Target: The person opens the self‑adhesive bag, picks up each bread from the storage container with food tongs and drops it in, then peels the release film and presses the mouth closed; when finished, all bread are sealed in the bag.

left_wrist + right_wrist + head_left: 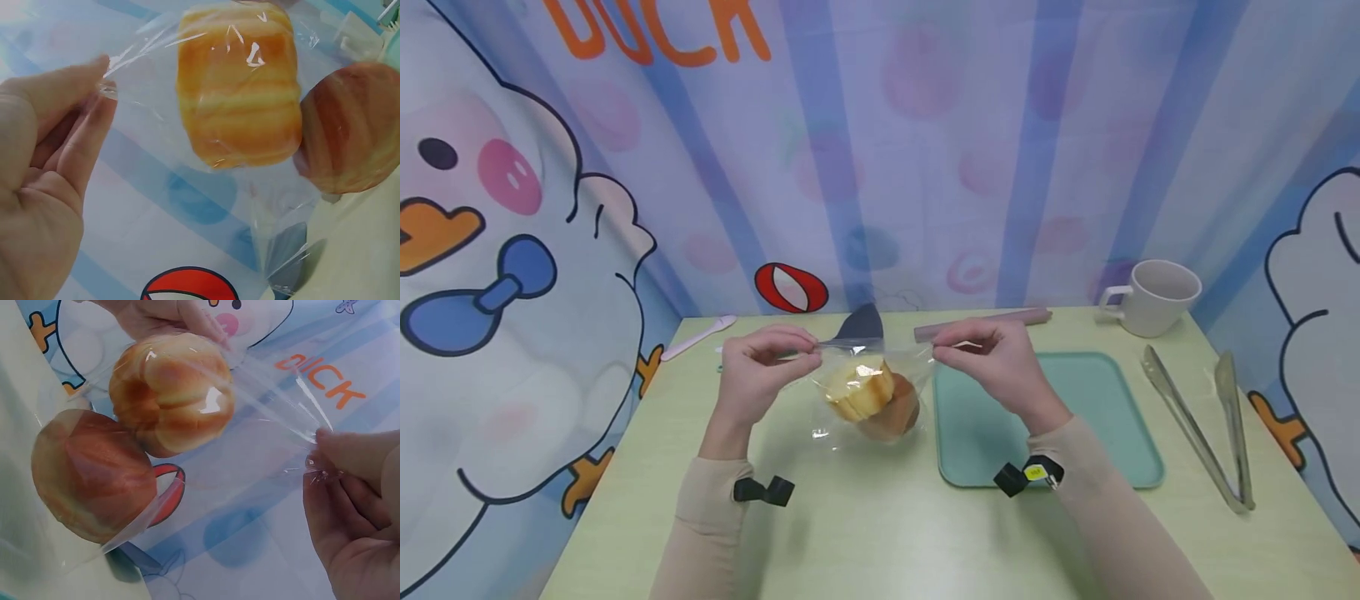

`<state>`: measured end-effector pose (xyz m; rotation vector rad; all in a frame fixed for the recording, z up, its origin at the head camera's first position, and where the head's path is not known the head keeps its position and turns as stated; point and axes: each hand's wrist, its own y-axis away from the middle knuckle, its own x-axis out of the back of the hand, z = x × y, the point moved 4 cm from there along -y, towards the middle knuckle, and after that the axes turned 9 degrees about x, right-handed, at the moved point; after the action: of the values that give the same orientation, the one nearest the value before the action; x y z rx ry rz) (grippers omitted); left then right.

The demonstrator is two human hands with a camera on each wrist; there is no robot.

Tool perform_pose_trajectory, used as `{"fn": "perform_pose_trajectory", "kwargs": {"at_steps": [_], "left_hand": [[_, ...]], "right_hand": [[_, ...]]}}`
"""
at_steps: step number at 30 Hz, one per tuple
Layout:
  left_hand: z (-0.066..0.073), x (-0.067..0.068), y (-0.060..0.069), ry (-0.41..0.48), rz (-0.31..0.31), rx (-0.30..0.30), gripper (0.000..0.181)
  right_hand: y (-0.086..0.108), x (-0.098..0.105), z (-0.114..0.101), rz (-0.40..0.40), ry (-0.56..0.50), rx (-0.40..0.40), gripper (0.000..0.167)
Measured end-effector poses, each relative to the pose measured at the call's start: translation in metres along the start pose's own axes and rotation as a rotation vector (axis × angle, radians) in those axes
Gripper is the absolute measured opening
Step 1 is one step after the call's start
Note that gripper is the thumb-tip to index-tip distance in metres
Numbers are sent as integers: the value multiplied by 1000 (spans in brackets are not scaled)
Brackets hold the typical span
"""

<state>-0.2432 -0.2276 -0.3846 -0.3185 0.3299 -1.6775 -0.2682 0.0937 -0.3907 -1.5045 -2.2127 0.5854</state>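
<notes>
A clear plastic bag [831, 433] hangs between the two hands above the table, its top edge stretched sideways. Inside it are a pale yellow bread roll [859, 392] and a round brown bun [895, 412], pressed against each other. My left hand [767, 371] pinches the bag's left top corner between thumb and fingers. At the opposite corner, my right hand [988, 362] pinches the film the same way. Both wrist views show the gathered plastic at the fingertips, with the bread roll [240, 87] and the bun [94, 475] behind the film.
A green tray [1120, 433] lies under and beyond the right forearm. Metal tongs [1195, 442] lie farther right, below a white mug [1157, 296]. Behind the bag are a dark flat blade-like piece [863, 323] and a mauve rod [1030, 316]. A pink utensil [696, 337] lies back left.
</notes>
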Motion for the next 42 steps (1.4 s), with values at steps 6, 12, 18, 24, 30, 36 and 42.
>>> {"fn": "perform_pose_trajectory", "kwargs": {"at_steps": [6, 12, 18, 24, 30, 36, 42], "left_hand": [[8, 5, -2, -88, -34, -4, 22], [15, 7, -3, -155, -10, -27, 25], [16, 1, -3, -201, 36, -2, 12], [6, -14, -4, 37, 42, -39, 22], [-9, -33, -4, 195, 123, 25, 5], [-21, -38, -1, 52, 324, 185, 14], [-28, -44, 4, 21, 348, 254, 13]], "right_hand": [[-4, 1, -6, -4, 4, -2, 13], [-6, 3, -8, -10, 20, 29, 12], [-4, 5, -7, 20, -1, 29, 13], [-4, 2, -9, 46, -29, -16, 15], [-6, -3, -4, 115, -50, -20, 16], [-8, -8, 5, 135, 41, -65, 17], [-15, -22, -5, 12, 294, 9, 30]]}}
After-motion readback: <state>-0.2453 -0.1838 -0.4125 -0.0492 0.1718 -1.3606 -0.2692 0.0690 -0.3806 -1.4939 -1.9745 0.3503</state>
